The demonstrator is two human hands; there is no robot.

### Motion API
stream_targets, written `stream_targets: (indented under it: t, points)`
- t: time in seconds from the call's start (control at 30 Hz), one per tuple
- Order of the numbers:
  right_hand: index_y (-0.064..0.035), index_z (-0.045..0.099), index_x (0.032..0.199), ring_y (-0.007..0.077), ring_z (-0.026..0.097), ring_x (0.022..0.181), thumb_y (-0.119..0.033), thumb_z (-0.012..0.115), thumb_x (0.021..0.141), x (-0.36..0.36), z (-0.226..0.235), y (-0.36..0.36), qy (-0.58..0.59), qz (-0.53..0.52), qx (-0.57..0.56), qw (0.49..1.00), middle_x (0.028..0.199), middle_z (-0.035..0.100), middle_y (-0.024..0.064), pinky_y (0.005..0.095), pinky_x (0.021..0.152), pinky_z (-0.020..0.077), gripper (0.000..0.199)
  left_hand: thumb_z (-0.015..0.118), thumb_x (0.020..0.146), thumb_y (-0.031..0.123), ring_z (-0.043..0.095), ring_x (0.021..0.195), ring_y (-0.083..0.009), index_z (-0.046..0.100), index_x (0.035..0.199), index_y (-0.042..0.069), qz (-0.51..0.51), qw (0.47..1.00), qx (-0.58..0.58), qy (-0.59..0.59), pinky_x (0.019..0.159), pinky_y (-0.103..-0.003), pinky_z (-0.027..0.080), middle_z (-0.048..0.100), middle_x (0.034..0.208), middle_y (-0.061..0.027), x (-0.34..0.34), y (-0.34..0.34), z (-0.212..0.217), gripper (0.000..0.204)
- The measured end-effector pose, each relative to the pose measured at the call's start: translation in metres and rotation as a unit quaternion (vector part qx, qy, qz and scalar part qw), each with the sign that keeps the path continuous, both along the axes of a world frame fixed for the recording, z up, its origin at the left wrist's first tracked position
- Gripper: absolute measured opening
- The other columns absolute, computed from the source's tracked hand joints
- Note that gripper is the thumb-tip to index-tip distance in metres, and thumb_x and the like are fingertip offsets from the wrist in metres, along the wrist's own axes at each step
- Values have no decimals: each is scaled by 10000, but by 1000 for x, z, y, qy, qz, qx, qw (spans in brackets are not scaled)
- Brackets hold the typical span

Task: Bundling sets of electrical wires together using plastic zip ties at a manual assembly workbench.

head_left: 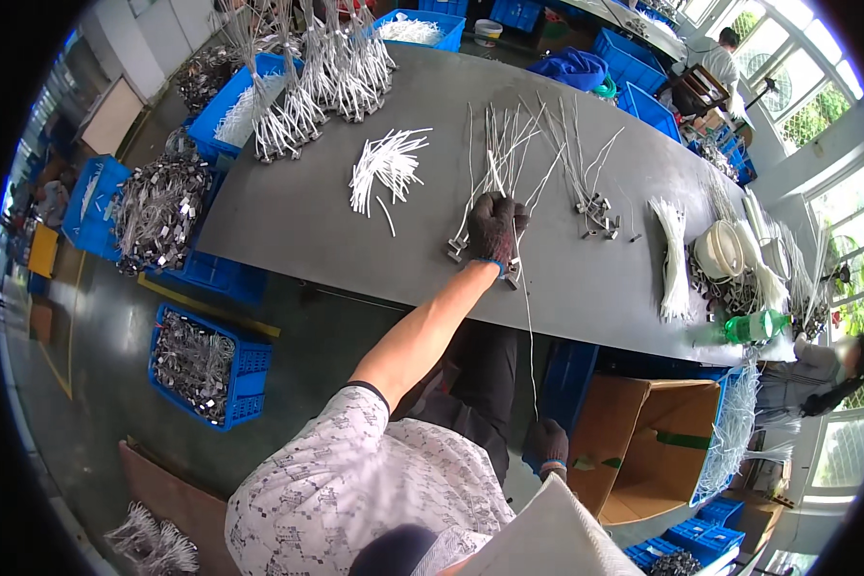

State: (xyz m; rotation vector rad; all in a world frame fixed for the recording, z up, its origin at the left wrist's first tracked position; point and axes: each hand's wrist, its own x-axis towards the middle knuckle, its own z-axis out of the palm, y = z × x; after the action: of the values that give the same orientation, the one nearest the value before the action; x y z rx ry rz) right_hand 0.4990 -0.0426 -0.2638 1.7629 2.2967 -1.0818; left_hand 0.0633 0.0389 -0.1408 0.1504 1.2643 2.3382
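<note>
a fan of thin grey wires lies on the long grey table, their far ends spread away from the person and their near ends, each with a small metal clip, gathered close to the table edge. the left hand, in a dark glove, is pressed flat on these near ends, fingers closed down over the bunch, so it is holding the wires in place against the table. 1 long thin wire runs from under this hand, over the table edge, down to the right hand. this hand, also gloved, is low beside the person's leg and seems closed around the lower end of that wire, but the fingers are too small to be sure.

i judge the step in hand is the gathering of loose wires into 1 bunch, with a single wire being pulled out or drawn straight. the next move calls for steady pressure from the left hand, so the fan does not slide, and a straight pull along the wire so it does not catch on the clips.

just right of the fan is a second, smaller bunch with clips. a pile of white ties lies to the left, well apart. blue crates full of finished wires stand on the floor, and an open cardboard box is under the table edge.
</note>
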Motion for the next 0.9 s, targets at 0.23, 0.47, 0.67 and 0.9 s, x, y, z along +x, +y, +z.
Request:
stream_targets:
  t: [0.23,0.47,0.67,0.9]
  points:
    - [-20,669,1143,267,697,710,-203,553,974,6,-7,-6,334,-275,-186,882,844,701,125,353,522,510,274,653,925,104,698,587,-200,648,925,5,-131,983,-115,53,528,-319,583,701,723,-108,-21,-9,-14,99]
    - [-9,650,1173,140,636,709,-268,542,1029,-34,25,-4,294,-178,-140,929,878,655,59,283,544,483,316,707,930,181,665,682,-126,692,935,24,-308,939,-151,26,615,-286,553,708,792,-45,7,-20,-54,158]
    - [40,628,1248,181,614,862,-391,464,1072,-180,55,79,408,-71,61,908,942,661,66,320,756,506,493,743,884,186,622,735,-77,752,903,5,-344,908,-175,165,698,-262,511,716,805,-21,99,-49,-57,183]
    - [60,553,1347,251,652,982,-608,471,1016,-262,68,113,503,-241,-245,793,1170,656,194,359,799,535,750,742,865,169,627,740,-72,728,888,-8,-289,911,-208,209,662,-287,514,718,806,-38,77,-54,-36,179]
